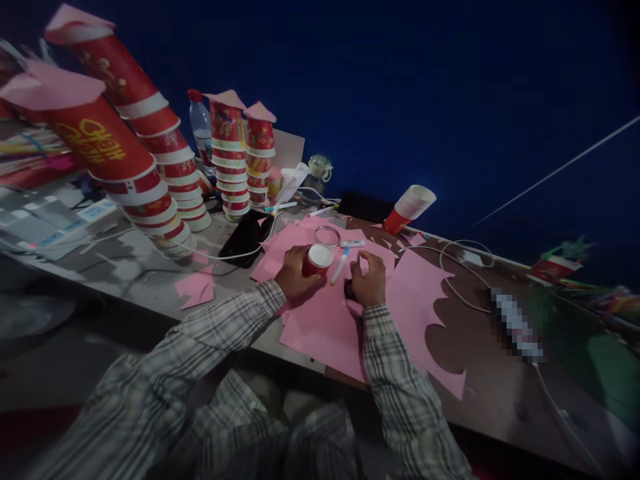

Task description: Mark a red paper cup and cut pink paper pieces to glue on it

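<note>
My left hand (pixel 294 272) is wrapped around a short red paper cup (pixel 316 268), its white round end facing up, over pink paper. Just to its right, my right hand (pixel 369 280) is closed, thumb and fingers curled round a dark object (pixel 349 289) mostly hidden by the palm; its kind cannot be made out. Between the hands lies a marker (pixel 339 267) with a blue end. Beyond them are a roll of clear tape (pixel 327 235) and a white capped pen (pixel 352 244). Pink paper sheets (pixel 320 327) with curved cut-outs spread beneath both hands.
Tall stacks of red paper cups (pixel 229 153) with pink paper tops stand on the left, near a black phone (pixel 247 238) and a power strip (pixel 75 227). Nested cups (pixel 410 208) lean at the back right. White cables (pixel 450 267) cross the table; a blurred device (pixel 515 325) lies right.
</note>
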Demonstrator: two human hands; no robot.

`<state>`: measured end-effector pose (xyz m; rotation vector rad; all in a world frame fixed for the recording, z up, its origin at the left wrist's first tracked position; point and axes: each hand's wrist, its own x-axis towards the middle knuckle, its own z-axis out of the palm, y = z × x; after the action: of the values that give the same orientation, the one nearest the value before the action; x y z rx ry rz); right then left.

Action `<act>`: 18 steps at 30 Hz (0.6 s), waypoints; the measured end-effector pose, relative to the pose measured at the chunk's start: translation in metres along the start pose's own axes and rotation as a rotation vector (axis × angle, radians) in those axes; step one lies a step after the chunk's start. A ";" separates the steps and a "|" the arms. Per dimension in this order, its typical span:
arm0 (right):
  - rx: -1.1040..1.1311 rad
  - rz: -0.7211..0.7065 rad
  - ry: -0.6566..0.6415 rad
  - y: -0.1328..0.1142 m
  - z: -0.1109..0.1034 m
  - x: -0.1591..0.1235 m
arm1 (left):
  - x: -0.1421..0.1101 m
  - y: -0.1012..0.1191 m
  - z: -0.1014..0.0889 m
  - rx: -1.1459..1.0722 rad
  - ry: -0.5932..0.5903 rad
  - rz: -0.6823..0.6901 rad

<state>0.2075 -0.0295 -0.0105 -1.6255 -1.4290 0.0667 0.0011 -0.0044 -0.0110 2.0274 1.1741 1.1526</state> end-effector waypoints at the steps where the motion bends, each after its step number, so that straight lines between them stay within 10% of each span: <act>1: 0.003 -0.001 -0.001 -0.001 -0.002 0.001 | 0.000 0.000 0.000 -0.002 0.001 0.001; 18: -0.172 -0.086 -0.044 0.019 0.019 0.020 | -0.001 -0.004 0.000 -0.035 -0.014 0.030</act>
<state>0.2177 0.0000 -0.0233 -1.7077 -1.5722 -0.0722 -0.0006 -0.0031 -0.0146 2.0294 1.1128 1.1640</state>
